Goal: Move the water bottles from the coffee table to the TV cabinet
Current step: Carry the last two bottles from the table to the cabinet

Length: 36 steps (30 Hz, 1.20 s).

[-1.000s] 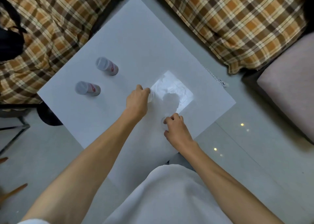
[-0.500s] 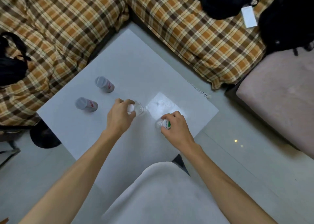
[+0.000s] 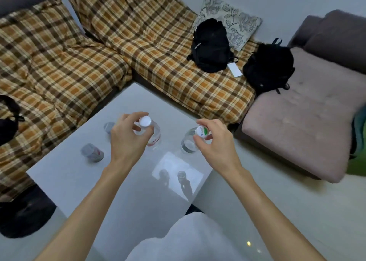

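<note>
Both bottles rose off worktop since half a second earlier. Left hand fingers clamped near neck of white-capped bottle; right hand fingers clamped on green-capped bottle, likely for carrying. Two red-labelled bottles remained on worktop. TV cabinet unseen.

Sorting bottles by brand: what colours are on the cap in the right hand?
White with a green mark, on the cap held by the right hand; head view.
</note>
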Motion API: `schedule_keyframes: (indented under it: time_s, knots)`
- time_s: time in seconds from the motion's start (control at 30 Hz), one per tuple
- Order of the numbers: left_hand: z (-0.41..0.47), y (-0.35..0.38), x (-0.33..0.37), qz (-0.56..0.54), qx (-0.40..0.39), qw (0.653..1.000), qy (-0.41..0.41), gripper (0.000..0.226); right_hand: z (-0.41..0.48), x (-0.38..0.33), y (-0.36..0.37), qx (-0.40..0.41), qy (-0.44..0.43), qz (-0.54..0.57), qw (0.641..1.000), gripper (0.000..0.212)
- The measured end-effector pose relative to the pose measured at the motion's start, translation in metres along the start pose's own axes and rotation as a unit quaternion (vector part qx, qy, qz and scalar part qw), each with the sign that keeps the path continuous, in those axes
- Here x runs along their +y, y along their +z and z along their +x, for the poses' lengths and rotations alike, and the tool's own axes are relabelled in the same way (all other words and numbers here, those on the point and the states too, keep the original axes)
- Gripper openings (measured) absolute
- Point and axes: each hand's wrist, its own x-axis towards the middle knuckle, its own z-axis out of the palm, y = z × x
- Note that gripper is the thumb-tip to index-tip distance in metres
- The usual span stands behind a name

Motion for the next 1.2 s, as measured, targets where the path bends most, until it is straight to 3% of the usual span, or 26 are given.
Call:
schedule_keyframes:
  time_s: [0.17, 0.3, 0.5, 0.83, 1.2]
  knots:
    - [-0.029, -0.025, 0.054, -0.044, 0.005, 0.997, 0.062, 0.033, -0.053, -0.031, -0.053, 0.074, -0.019, -0.029, 0.997, 0.036]
    - [-0.050, -0.025, 0.090, -0.081, -0.052, 0.992, 0.084, 0.032, -0.098, -0.050, -0.092, 0.139, -0.012, -0.039, 0.989, 0.037]
    - [-0.086, -0.004, 0.138, -0.152, -0.154, 0.968, 0.127, 0.029, -0.159, -0.060, -0.142, 0.234, 0.064, 0.018, 0.970, 0.044]
    - [-0.164, 0.044, 0.228, -0.189, -0.280, 0.910, 0.242, 0.029, -0.270, -0.029, -0.219, 0.360, 0.136, 0.036, 0.922, 0.032]
    - [-0.330, 0.077, 0.321, -0.201, -0.330, 0.862, 0.327, 0.028, -0.461, 0.012, -0.305, 0.466, 0.151, 0.017, 0.871, 0.032]
